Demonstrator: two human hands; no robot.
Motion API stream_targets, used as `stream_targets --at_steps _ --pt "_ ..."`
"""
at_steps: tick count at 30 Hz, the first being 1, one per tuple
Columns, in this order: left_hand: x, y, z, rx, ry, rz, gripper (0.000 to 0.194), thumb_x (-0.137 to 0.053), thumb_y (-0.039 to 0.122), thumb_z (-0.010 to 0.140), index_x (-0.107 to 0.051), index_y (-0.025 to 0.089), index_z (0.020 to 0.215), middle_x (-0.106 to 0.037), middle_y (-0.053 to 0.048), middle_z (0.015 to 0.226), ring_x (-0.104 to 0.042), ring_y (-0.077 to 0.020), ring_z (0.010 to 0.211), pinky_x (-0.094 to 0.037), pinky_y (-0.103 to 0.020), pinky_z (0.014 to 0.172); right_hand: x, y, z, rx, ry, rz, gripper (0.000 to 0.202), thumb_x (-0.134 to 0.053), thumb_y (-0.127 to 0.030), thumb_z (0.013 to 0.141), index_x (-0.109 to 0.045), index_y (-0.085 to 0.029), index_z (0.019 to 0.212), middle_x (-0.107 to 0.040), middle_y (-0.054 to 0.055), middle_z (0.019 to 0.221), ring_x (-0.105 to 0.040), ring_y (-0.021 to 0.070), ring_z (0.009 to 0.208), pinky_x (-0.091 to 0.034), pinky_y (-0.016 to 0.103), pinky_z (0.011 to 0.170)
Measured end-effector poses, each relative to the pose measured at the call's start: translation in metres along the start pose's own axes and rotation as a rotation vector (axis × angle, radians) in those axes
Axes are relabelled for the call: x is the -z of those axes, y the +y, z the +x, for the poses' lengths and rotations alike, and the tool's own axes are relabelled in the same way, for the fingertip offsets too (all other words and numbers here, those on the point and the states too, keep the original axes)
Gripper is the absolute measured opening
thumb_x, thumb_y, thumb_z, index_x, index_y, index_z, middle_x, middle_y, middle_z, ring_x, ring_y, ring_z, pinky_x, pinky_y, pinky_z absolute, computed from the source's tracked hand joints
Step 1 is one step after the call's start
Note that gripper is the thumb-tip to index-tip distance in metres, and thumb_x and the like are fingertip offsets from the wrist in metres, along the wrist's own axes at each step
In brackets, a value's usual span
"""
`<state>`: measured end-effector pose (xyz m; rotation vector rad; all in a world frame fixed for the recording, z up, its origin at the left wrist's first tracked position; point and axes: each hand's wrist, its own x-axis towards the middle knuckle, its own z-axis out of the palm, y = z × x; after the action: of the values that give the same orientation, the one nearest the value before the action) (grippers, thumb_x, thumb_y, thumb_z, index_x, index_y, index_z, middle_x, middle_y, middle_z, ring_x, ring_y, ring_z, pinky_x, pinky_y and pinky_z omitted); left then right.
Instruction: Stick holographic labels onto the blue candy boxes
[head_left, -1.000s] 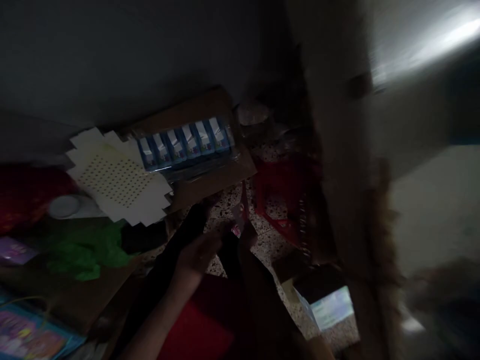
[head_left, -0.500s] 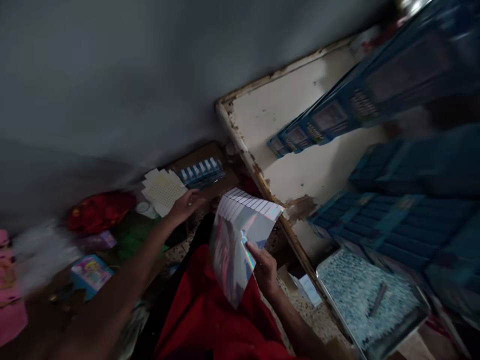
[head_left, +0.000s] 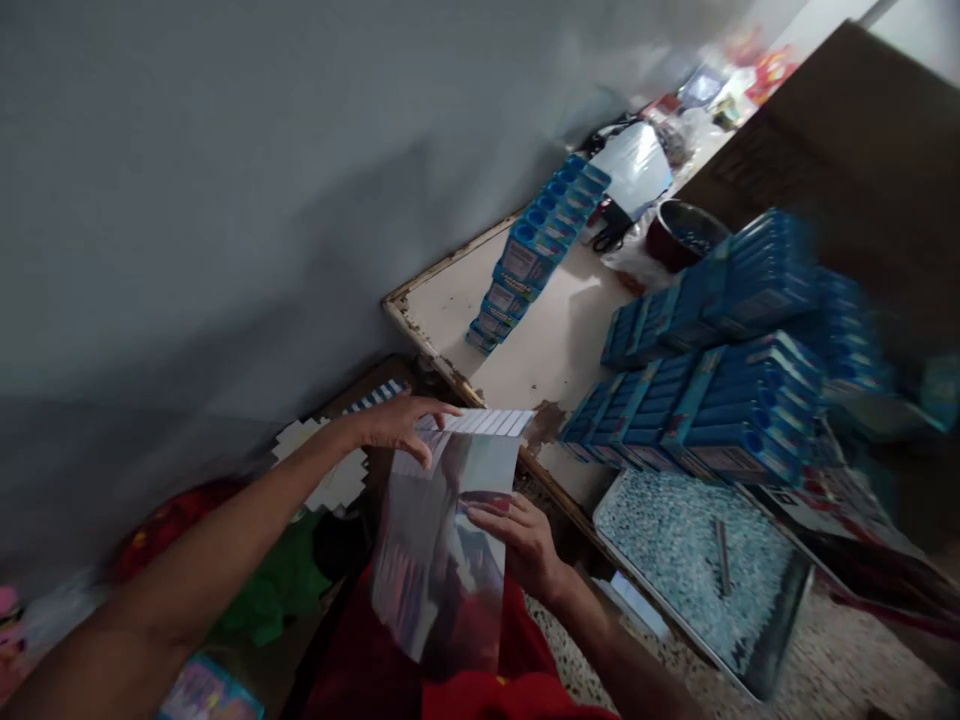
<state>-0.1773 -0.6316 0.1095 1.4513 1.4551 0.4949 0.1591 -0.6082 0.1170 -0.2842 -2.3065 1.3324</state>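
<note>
A shiny, mirror-like sheet (head_left: 450,540) with a row of white strips along its top edge hangs in front of the red clothing. My right hand (head_left: 525,540) holds it at its right side, fingers lying over the front face. At the sheet's upper left, my left hand (head_left: 405,425) has thumb and fingers apart, the fingertips close by the white strips. Whether those fingertips touch the strips is unclear.
A worn white table (head_left: 442,300) bears stacks of blue boxes (head_left: 735,400). At lower right is a tray (head_left: 690,560) of small bluish pieces with a metal bar on it. White perforated card (head_left: 326,480) and green material (head_left: 270,590) are at left.
My left hand has moved right, from beside the sheet to its upper left edge. The sheet hangs straighter. The view has shifted, showing more of the table and boxes.
</note>
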Motion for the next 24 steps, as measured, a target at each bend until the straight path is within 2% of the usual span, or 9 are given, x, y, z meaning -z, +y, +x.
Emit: stream_targets --at_steps 3,6,10,13,15,17,20,22,24 --pt "-0.015 0.011 0.019 -0.154 -0.007 0.046 0.108 -0.089 0.064 0.061 -0.05 0.023 0.153 -0.06 -0.016 0.14 -0.056 -0.0368 0.126 -0.044 -0.043 0.106 0.02 -0.007 -0.011 0.114 -0.024 -0.058 0.043 -0.045 -0.02 0.107 -0.058 -0.031 0.147 -0.075 0.006 0.13 -0.066 0.0207 0.129 -0.051 0.043 0.109" --pt "-0.034 0.028 0.045 -0.312 -0.096 0.028 0.103 -0.087 0.07 0.061 -0.056 0.026 0.149 -0.051 -0.015 0.153 -0.044 -0.0399 0.141 -0.035 -0.046 0.116 0.041 -0.015 -0.026 0.109 -0.021 -0.083 0.04 -0.04 -0.025 0.11 -0.058 -0.028 0.146 -0.074 0.008 0.131 -0.063 0.0205 0.13 -0.049 0.042 0.11" --pt "-0.056 0.056 0.081 -0.31 -0.259 -0.083 0.102 -0.093 0.06 0.057 -0.059 0.023 0.145 -0.071 -0.009 0.12 -0.063 -0.0299 0.111 -0.046 -0.036 0.1 0.067 -0.022 -0.041 0.105 -0.034 -0.093 0.041 -0.041 -0.033 0.11 -0.056 -0.028 0.147 -0.072 0.009 0.134 -0.059 0.0232 0.135 -0.048 0.045 0.112" --pt "-0.061 0.07 0.102 -0.233 -0.372 -0.155 0.066 -0.089 0.055 0.067 -0.074 0.018 0.12 -0.071 -0.004 0.096 -0.062 -0.0213 0.089 -0.048 -0.028 0.082 0.08 -0.021 -0.046 0.029 -0.01 -0.093 0.039 -0.038 -0.031 0.11 -0.06 -0.029 0.142 -0.073 0.009 0.132 -0.062 0.0214 0.132 -0.049 0.042 0.11" --pt "-0.059 0.072 0.114 -0.219 -0.396 -0.193 0.046 -0.085 0.052 0.074 -0.077 0.017 0.103 -0.069 -0.006 0.102 -0.062 -0.0208 0.095 -0.048 -0.027 0.085 0.086 -0.018 -0.047 -0.02 0.043 -0.078 0.038 -0.037 -0.026 0.11 -0.063 -0.03 0.137 -0.074 0.008 0.13 -0.064 0.0197 0.129 -0.05 0.041 0.109" --pt "-0.051 0.069 0.129 -0.209 -0.437 -0.283 0.041 -0.083 0.053 0.076 -0.073 0.016 0.092 -0.068 -0.007 0.106 -0.061 -0.0208 0.099 -0.048 -0.028 0.087 0.093 -0.013 -0.045 -0.055 0.063 -0.075 0.038 -0.039 -0.023 0.108 -0.064 -0.03 0.135 -0.075 0.007 0.129 -0.065 0.0198 0.127 -0.049 0.042 0.11" --pt "-0.032 0.061 0.155 -0.098 -0.52 -0.38 0.042 -0.074 0.057 0.08 -0.063 0.017 0.087 -0.064 -0.002 0.085 -0.058 -0.0166 0.082 -0.046 -0.026 0.075 0.11 -0.011 -0.037 -0.192 0.042 -0.155 0.037 -0.044 -0.018 0.105 -0.067 -0.028 0.132 -0.077 0.007 0.121 -0.071 0.0198 0.115 -0.054 0.038 0.101" --pt "-0.019 0.057 0.173 -0.072 -0.418 -0.319 0.038 -0.068 0.055 0.084 -0.057 0.018 0.086 -0.058 0.002 0.076 -0.052 -0.0145 0.074 -0.043 -0.024 0.07 0.125 -0.014 -0.025 -0.358 0.077 -0.286 0.039 -0.043 -0.013 0.103 -0.069 -0.028 0.129 -0.078 0.006 0.115 -0.073 0.0185 0.103 -0.057 0.032 0.09" --pt "-0.011 0.059 0.189 -0.117 -0.232 -0.183 0.029 -0.062 0.047 0.087 -0.055 0.019 0.085 -0.055 0.002 0.075 -0.05 -0.0144 0.073 -0.04 -0.025 0.07 0.138 -0.012 -0.001 -0.498 0.188 -0.463 0.042 -0.042 -0.01 0.102 -0.069 -0.028 0.129 -0.077 0.006 0.115 -0.072 0.0192 0.102 -0.056 0.032 0.088"
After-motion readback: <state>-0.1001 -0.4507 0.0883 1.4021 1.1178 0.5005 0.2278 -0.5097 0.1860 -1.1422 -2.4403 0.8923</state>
